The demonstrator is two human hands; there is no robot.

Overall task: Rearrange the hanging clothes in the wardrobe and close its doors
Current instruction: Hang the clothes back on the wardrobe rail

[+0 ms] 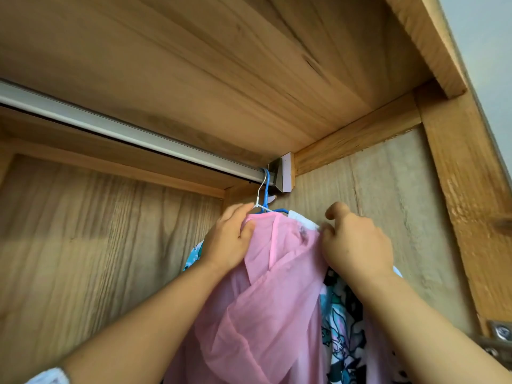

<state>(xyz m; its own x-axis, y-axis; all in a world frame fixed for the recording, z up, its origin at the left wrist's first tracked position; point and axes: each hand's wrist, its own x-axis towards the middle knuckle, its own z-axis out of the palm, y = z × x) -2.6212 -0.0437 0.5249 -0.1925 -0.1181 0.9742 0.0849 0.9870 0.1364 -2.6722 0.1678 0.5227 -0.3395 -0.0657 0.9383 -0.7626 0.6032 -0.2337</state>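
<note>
A sheer pink garment (277, 286) hangs on a hanger at the right end of the metal rail (124, 131). A white hanger hook (260, 189) and a blue hanger hook (267, 187) sit side by side on the rail by its bracket. My left hand (230, 239) grips the pink fabric at the hanger's left shoulder. My right hand (354, 242) pinches the fabric edge at the right shoulder, next to a white garment (302, 218). A floral patterned garment (343, 328) hangs behind the pink one, partly hidden.
The rail bracket (282, 173) is fixed to the wardrobe's right side panel (388, 203). The wooden top board (221, 65) is close overhead. A metal door hinge (498, 336) shows at the lower right. The rail to the left carries no hangers in view.
</note>
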